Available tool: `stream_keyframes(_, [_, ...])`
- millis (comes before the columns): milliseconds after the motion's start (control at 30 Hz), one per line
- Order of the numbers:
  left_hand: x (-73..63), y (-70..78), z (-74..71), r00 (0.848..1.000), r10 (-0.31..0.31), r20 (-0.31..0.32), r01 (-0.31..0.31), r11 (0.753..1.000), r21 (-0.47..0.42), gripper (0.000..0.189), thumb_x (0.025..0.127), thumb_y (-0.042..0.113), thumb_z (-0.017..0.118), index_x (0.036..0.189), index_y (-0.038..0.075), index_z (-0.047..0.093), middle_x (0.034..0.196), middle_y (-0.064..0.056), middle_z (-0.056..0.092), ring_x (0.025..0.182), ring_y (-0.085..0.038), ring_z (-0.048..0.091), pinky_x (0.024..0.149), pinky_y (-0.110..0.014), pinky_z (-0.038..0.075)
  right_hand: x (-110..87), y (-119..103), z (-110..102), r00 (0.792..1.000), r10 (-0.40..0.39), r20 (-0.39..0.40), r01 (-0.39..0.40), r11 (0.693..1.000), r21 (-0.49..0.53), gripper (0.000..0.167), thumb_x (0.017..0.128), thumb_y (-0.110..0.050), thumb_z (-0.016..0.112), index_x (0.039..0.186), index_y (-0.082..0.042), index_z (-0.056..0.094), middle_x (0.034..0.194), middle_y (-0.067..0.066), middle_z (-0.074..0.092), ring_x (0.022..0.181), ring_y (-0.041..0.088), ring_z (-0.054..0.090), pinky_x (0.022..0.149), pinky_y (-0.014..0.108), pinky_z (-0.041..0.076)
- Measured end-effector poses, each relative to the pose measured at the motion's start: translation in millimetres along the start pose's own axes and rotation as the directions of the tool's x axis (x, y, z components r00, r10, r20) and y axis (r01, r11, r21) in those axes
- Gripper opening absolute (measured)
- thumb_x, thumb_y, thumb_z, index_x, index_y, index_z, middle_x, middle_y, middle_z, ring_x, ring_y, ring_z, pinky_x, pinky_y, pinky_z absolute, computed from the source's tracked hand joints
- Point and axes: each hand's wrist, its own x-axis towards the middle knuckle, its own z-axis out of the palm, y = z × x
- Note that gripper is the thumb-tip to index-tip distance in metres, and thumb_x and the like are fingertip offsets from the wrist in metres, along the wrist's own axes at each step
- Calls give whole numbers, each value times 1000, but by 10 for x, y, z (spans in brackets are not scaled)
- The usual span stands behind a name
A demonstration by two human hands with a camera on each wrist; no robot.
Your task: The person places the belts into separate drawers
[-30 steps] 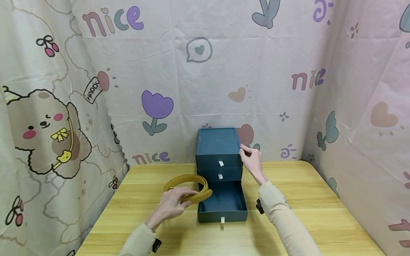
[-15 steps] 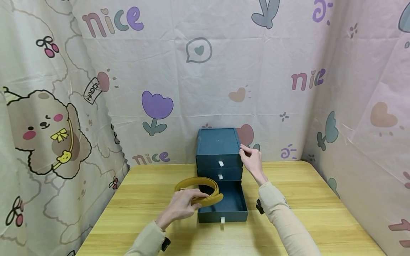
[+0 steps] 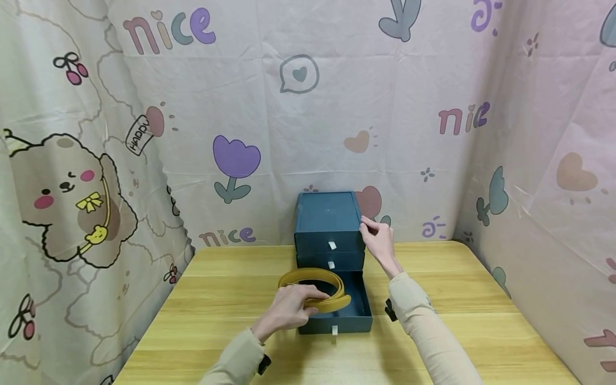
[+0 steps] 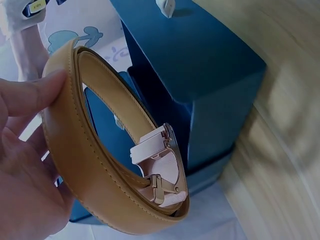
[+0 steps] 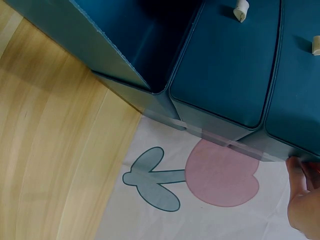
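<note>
A coiled tan belt (image 3: 332,305) is pinched between the thumb and fingers of my left hand (image 3: 289,307), held over the pulled-out bottom drawer (image 3: 358,299). Its metal buckle (image 4: 160,167) shows inside the coil in the left wrist view. The dark teal drawer cabinet (image 3: 329,211) has its two upper drawers pushed in. My right hand (image 3: 378,238) touches the cabinet's upper right side with its fingertips. In the right wrist view only part of that right hand (image 5: 306,200) shows, at the lower right edge.
The cabinet stands near the back of the wooden table (image 3: 216,305). Behind it hangs a printed cloth (image 3: 289,117), with more cloth on both sides. Small pale pull tabs, such as the bottom one (image 3: 334,330), stick out from the drawer fronts.
My left hand has carried the coiled belt to the right, from beside the cabinet's left edge to above the bottom drawer. The right hand has stayed in place.
</note>
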Motion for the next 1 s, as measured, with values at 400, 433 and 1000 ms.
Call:
stream_keyframes(400, [221,154,181,998,1,58,-1,1000,7,36,90,13,71,118,34,75,102,13,75,64,1,42,53,-16,26,12,10,-1,1000,-12,-2,12,1000,-10,31,97,-14,62,125,-4,70,130,14,69,111,31,71,92,45,58])
stream_keyframes(433, [238,159,200,998,3,57,-3,1000,8,36,90,13,71,119,34,75,103,13,75,63,0,41,52,-17,25,11,8,-1,1000,-11,-3,11,1000,-8,31,97,-14,62,125,-4,71,130,14,69,110,31,72,92,45,58])
stream_keyframes(1000, [382,244,392,996,-1,86,3,1000,-23,37,91,14,71,123,32,73,121,10,74,47,-4,22,46,-18,12,5,-4,-4,1000,-7,5,7,1000,-14,31,97,-14,62,126,-5,70,131,13,69,111,31,71,92,45,58])
